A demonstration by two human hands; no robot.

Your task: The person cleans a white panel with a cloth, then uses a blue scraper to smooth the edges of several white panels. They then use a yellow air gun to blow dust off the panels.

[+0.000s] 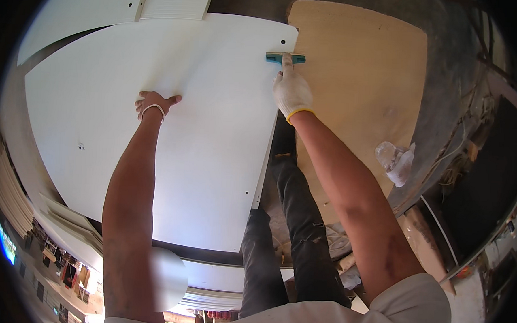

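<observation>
A large white panel (207,142) with small dark holes lies flat in front of me. My left hand (156,104), bare with a pale band at the wrist, rests on its surface with the thumb stretched out to the side and the fingers apart. At the panel's far right corner, my right hand (293,95) wears a white glove with a yellow cuff. It grips a teal wide-bladed scraper (298,59), the index finger laid along its head. The scraper sits at the panel's right edge, close to a dark hole; its handle is hidden by the glove.
A tan board (360,73) lies to the right of the panel, with a crumpled clear plastic wrapper (398,163) on it. More white panels (80,18) lie at the far left. My legs (305,221) stand beside the panel's near right edge. Cables and clutter line the right side.
</observation>
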